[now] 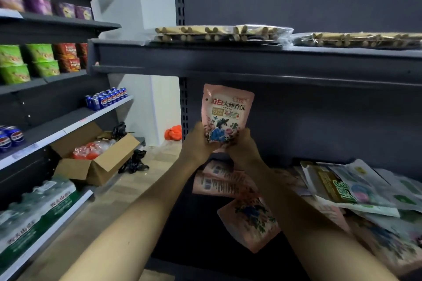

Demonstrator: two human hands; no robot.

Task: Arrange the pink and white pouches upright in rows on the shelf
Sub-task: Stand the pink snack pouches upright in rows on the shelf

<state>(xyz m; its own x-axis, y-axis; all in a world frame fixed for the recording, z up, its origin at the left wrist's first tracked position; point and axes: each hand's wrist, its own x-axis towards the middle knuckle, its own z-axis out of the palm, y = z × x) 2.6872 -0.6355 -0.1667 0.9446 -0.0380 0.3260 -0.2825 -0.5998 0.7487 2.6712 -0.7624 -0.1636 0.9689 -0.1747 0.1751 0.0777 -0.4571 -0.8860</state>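
A pink pouch [226, 109] with a flower and figure print stands upright in the air in front of the dark shelf back. My left hand [197, 143] grips its lower left corner and my right hand [243, 146] grips its lower right corner. Below my arms, several more pink pouches lie flat on the dark shelf [194, 223]: two with barcodes up [219, 180] and one face up [250, 221]. More pink pouches [388, 246] lie at the right, partly under other bags.
White and green pouches [356, 187] are piled flat at the right of the shelf. The shelf above [251, 61] carries wrapped stick packs. At the left stand racks with cans, cup noodles and water packs, and an open cardboard box [96, 157] sits on the floor.
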